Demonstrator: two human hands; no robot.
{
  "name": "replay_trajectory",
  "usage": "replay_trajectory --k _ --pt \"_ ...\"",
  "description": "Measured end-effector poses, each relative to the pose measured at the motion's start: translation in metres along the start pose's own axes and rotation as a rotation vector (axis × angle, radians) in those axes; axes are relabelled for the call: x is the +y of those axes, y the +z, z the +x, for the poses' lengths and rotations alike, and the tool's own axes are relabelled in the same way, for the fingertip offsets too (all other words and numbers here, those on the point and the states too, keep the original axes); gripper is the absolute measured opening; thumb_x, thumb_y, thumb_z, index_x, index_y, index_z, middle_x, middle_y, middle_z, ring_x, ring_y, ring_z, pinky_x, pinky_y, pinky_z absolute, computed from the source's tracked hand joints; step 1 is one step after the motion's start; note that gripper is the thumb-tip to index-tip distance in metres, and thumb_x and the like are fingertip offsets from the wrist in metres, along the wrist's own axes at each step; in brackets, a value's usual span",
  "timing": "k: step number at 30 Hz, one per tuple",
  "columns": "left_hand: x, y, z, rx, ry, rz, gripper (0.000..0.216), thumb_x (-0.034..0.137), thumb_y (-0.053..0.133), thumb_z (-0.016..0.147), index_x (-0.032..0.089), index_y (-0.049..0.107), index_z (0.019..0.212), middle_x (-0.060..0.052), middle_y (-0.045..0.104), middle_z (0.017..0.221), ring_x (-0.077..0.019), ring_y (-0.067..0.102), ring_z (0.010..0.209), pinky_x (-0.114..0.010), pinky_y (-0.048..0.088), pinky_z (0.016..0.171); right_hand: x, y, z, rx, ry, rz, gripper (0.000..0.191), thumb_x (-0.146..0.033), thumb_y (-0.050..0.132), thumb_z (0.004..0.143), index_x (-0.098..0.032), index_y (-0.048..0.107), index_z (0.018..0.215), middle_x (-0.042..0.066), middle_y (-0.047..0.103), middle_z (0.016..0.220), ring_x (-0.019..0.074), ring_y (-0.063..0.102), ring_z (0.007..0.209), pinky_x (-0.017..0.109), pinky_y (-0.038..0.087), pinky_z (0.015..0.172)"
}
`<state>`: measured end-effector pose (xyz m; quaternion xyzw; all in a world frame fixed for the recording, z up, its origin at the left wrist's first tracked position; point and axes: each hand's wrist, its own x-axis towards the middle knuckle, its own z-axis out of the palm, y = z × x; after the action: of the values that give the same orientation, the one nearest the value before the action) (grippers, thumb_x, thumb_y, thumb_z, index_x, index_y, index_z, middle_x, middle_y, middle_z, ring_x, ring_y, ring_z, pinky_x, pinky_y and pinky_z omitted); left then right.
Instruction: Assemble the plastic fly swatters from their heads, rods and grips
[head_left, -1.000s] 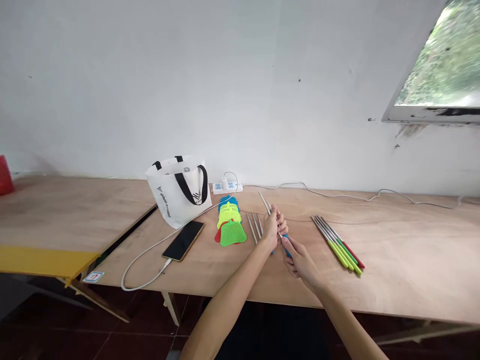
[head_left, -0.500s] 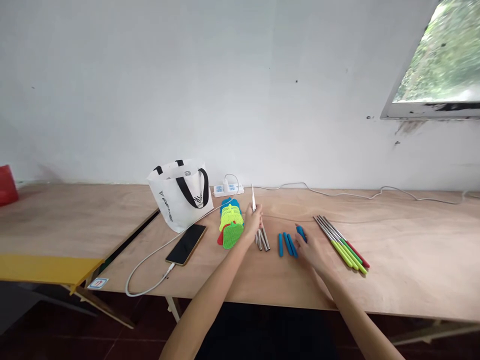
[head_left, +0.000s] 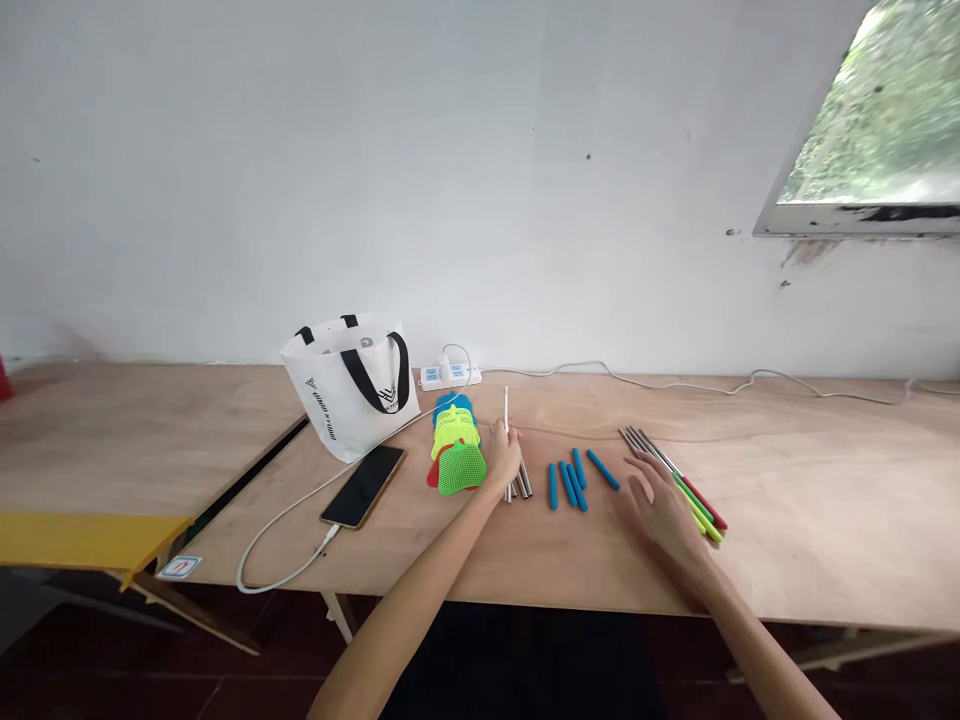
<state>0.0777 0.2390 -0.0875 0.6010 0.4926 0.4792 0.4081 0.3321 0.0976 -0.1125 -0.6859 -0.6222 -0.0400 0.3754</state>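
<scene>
My left hand [head_left: 502,462] is closed around a thin metal rod [head_left: 507,408] that points up and away, just above a few bare metal rods [head_left: 523,483] lying on the wooden table [head_left: 825,520]. Right of them lie several blue handle sleeves [head_left: 571,476]. My right hand [head_left: 664,512] is open, fingers spread flat, hovering next to a row of rods with green and red handles [head_left: 694,497]. A stack of coloured mesh swatter heads [head_left: 455,450] lies left of my left hand.
A white tote bag [head_left: 352,385] with black straps stands at the back left. In front of it a phone [head_left: 364,486] lies on a white charging cable. A power strip [head_left: 448,374] sits by the wall. A second table [head_left: 112,440] adjoins on the left.
My hands have parted: the right one laid down a blue sleeve beside the others and moved right toward the coloured-handled rods. The left hand carried the bare rod left over the metal rods.
</scene>
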Motion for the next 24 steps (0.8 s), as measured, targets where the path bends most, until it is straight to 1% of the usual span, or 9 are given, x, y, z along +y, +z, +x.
replay_trajectory --k 3,6,9,11,13,15,17,19,24 --pt "-0.007 -0.001 0.010 0.022 0.003 0.105 0.043 0.011 0.043 0.093 0.018 0.053 0.134 -0.014 0.068 0.122 -0.0254 0.063 0.118 -0.041 0.047 0.103 0.014 -0.023 -0.007 0.015 0.066 -0.303 0.037 -0.032 0.041 0.097 -0.020 0.063 0.124 0.014 0.063 0.126 0.0310 0.058 0.115 0.046 0.048 0.096" --pt "-0.014 0.005 0.010 0.042 0.019 0.196 0.070 0.003 0.050 0.081 0.014 0.040 0.150 -0.018 0.050 0.151 -0.0276 0.041 0.146 -0.043 0.031 0.120 0.023 -0.038 -0.017 -0.062 0.113 -0.578 0.036 -0.033 0.043 0.098 -0.016 0.061 0.125 0.017 0.064 0.110 0.0323 0.059 0.102 0.042 0.049 0.082" --pt "-0.020 0.012 0.006 0.043 0.065 0.276 0.087 -0.001 0.053 0.072 0.015 0.035 0.155 -0.015 0.037 0.162 -0.0278 0.021 0.156 -0.045 0.015 0.128 0.024 -0.041 -0.025 -0.128 0.130 -0.715 0.038 -0.039 0.040 0.103 -0.015 0.060 0.124 0.016 0.062 0.104 0.0307 0.060 0.097 0.038 0.046 0.073" --pt "-0.023 0.017 0.005 0.038 0.102 0.387 0.085 -0.003 0.052 0.071 0.016 0.039 0.154 -0.014 0.031 0.165 -0.0301 0.013 0.158 -0.053 0.007 0.128 0.021 -0.039 -0.026 -0.142 0.120 -0.756 0.039 -0.044 0.040 0.104 -0.015 0.061 0.120 0.015 0.061 0.104 0.0297 0.061 0.096 0.036 0.045 0.072" --pt "-0.026 0.020 0.006 0.016 0.126 0.500 0.079 -0.003 0.050 0.074 0.017 0.043 0.151 -0.015 0.028 0.166 -0.0325 0.009 0.158 -0.060 0.004 0.126 0.016 -0.035 -0.025 -0.145 0.112 -0.776 0.038 -0.045 0.040 0.104 -0.016 0.062 0.116 0.015 0.061 0.104 0.0287 0.062 0.094 0.035 0.044 0.072" --pt "-0.028 0.023 0.008 -0.023 0.143 0.541 0.072 -0.001 0.048 0.079 0.018 0.045 0.148 -0.016 0.028 0.166 -0.0318 0.012 0.158 -0.059 0.010 0.126 0.012 -0.032 -0.024 -0.154 0.101 -0.788 0.034 -0.039 0.040 0.104 -0.017 0.063 0.114 0.016 0.062 0.105 0.0286 0.062 0.093 0.035 0.045 0.072" --pt "-0.029 0.024 0.011 -0.058 0.167 0.534 0.064 0.003 0.048 0.084 0.019 0.048 0.146 -0.016 0.029 0.166 -0.0297 0.018 0.157 -0.053 0.019 0.126 0.010 -0.030 -0.022 -0.175 0.078 -0.800 0.030 -0.032 0.040 0.102 -0.016 0.064 0.113 0.017 0.062 0.107 0.0299 0.063 0.096 0.036 0.045 0.074" --pt "-0.029 0.024 0.013 -0.071 0.184 0.531 0.054 0.008 0.046 0.089 0.017 0.052 0.142 -0.017 0.030 0.165 -0.0299 0.022 0.156 -0.050 0.024 0.125 0.012 -0.028 -0.019 -0.204 0.070 -0.794 0.029 -0.027 0.042 0.100 -0.016 0.065 0.114 0.020 0.063 0.109 0.0314 0.062 0.099 0.037 0.045 0.076" --pt "-0.025 0.019 0.011 -0.071 0.216 0.537 0.038 0.025 0.048 0.097 0.020 0.057 0.133 -0.018 0.047 0.155 -0.0337 0.027 0.154 -0.057 0.016 0.125 0.024 -0.027 -0.003 -0.335 0.144 -0.658 0.031 -0.019 0.049 0.092 -0.017 0.065 0.119 0.022 0.065 0.109 0.0337 0.064 0.095 0.039 0.046 0.074"
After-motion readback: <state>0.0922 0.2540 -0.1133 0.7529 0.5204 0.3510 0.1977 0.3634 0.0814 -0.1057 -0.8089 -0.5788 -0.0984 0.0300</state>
